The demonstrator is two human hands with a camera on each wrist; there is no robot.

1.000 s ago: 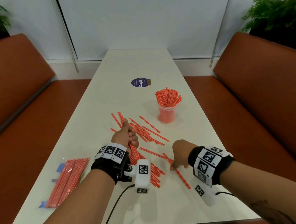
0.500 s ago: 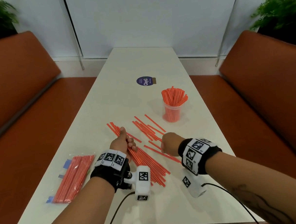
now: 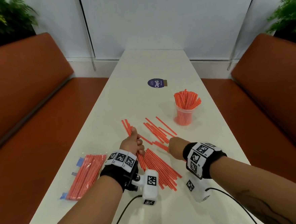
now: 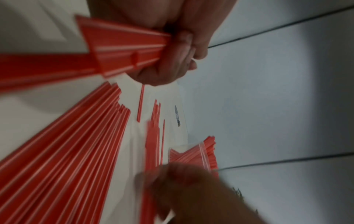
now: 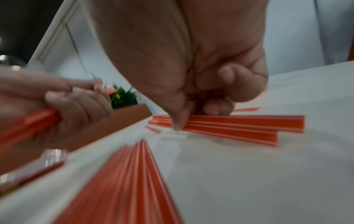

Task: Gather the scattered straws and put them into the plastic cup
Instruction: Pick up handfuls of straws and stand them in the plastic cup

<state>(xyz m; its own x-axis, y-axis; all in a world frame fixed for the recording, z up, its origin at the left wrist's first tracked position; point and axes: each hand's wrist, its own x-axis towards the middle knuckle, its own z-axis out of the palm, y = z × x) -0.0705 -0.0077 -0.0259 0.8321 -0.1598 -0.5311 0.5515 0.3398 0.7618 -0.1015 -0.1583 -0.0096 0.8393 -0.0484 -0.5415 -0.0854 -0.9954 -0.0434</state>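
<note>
Red straws with white stripes lie scattered on the white table [image 3: 143, 101]. One loose group [image 3: 158, 129] lies beyond the hands, and a fan of straws [image 3: 162, 168] lies between the wrists. My left hand [image 3: 134, 144] grips a bundle of straws [image 4: 122, 44] in its fist. My right hand [image 3: 175, 148] is curled down over a few straws [image 5: 235, 125] on the table, its thumb and fingertips pinching them. The clear plastic cup [image 3: 184, 117] stands at the right, packed with upright straws [image 3: 186, 98].
A clear bag of red straws [image 3: 85, 175] lies near the table's left edge. A round purple sticker [image 3: 156, 83] sits farther up the table. Orange benches [image 3: 25, 96] flank both sides, with plants at the back corners. Cables trail from the wrist cameras off the near edge.
My right hand has moved forward and left from a straw near the front to the straws in the middle. The left hand shifted slightly, still holding its bundle. The camera view moved too.
</note>
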